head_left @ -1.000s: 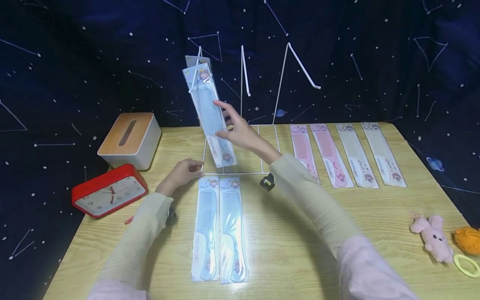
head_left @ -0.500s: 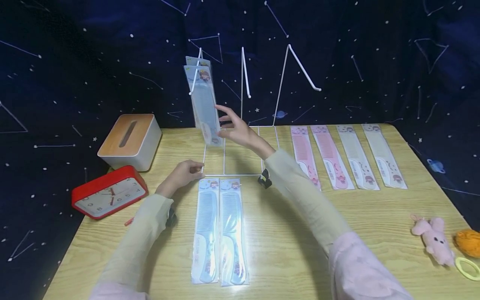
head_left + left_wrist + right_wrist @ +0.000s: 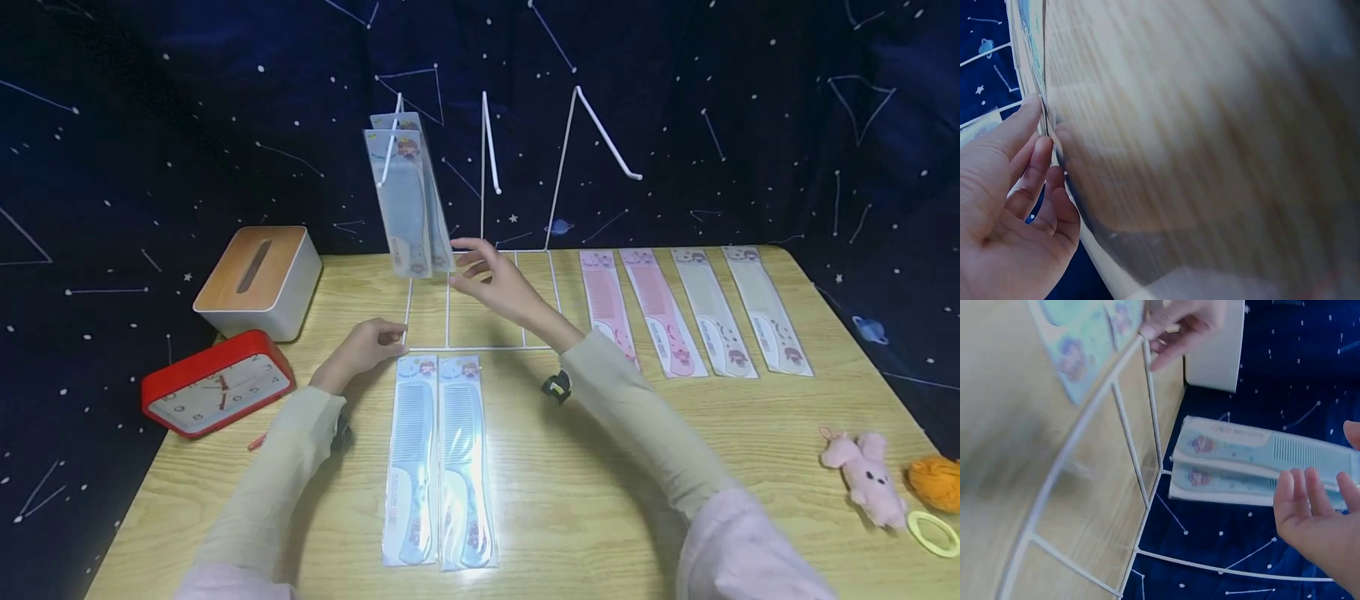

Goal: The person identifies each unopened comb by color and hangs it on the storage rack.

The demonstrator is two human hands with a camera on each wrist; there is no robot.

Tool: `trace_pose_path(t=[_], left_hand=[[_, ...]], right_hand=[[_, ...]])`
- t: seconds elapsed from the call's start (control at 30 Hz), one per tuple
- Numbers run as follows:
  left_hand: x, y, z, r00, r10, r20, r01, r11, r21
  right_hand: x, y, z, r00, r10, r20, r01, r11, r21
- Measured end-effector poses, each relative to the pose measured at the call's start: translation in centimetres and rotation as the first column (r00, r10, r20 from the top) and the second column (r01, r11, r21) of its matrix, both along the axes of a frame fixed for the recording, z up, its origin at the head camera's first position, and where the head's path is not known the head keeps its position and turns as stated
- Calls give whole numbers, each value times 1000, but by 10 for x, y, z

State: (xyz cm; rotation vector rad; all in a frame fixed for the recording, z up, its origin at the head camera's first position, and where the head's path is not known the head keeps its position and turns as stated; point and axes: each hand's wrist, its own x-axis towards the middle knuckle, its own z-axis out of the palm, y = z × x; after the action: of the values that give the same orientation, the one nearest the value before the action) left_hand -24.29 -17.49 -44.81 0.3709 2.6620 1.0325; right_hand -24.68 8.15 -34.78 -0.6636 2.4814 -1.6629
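A white wire display rack stands on the table, with long hooks rising at the back. Two blue combs in clear packaging hang from its left hook; the front packaged comb partly covers the one behind. My left hand pinches the rack's front left corner between thumb and fingers. Just right of the hanging combs' lower ends, my right hand holds nothing, its fingers loosely bent. In the right wrist view, its fingertips overlap the combs. Two more packaged blue combs lie flat in front of the rack.
Two pink packaged combs and two pale ones lie to the right. At left stand a tissue box and a red clock. A pink plush toy and orange yarn ball sit at far right.
The front comb, tilted outward by my right hand a second ago, now hangs down from the left hook. My right hand has let go and moved slightly right and down; the left stays put.
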Motion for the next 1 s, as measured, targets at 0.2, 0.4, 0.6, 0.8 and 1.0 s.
trace_pose_path(t=[0.2, 0.4, 0.6, 0.8, 1.0], left_hand=[[0, 1, 0, 1000, 1, 3, -1, 1000, -5], [1, 1, 1, 1000, 1, 14, -1, 1000, -13], [0, 0, 0, 1000, 5, 26, -5, 1000, -3], [1, -1, 0, 1000, 2, 15, -2, 1000, -15], [1, 1, 0, 1000, 3, 1, -3, 1000, -12]], right_hand=[[38, 18, -18, 1000, 1, 18, -3, 996, 93], [77, 36, -48, 995, 49, 85, -65, 980, 190], [105, 51, -74, 986, 73, 147, -113, 950, 290], [121, 46, -80, 975, 167, 150, -214, 893, 397], [126, 24, -78, 965, 227, 131, -262, 804, 534]])
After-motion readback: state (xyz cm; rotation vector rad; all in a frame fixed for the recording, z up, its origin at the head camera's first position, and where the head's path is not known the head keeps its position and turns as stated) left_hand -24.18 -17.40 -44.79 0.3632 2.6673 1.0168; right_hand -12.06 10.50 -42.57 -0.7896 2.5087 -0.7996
